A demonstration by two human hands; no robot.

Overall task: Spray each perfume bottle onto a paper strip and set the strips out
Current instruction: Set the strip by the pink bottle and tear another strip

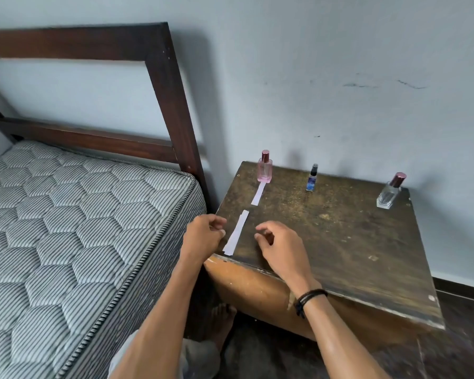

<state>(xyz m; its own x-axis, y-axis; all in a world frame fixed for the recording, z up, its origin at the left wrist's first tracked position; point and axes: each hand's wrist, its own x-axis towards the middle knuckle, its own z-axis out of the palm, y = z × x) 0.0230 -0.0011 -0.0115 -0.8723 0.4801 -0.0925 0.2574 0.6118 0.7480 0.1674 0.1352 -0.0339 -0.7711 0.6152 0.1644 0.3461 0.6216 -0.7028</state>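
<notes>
Three perfume bottles stand along the back of a worn wooden table (340, 236): a pink bottle (265, 168) at the left, a small blue bottle (312, 178) in the middle, a clear bottle (390, 192) with a dark pink cap at the right. A short paper strip (258, 193) lies just in front of the pink bottle. A longer stack of strips (236, 233) lies near the table's front left edge. My left hand (203, 236) hovers left of that stack, fingers curled and empty. My right hand (279, 244) hovers to its right, fingers loosely bent, holding nothing.
A bed with a striped quilted mattress (80, 228) and a dark wooden headboard (164, 86) sits close against the table's left side. A pale wall (340, 77) rises directly behind the table. My bare foot (222, 321) rests on the dark floor below the table's front edge.
</notes>
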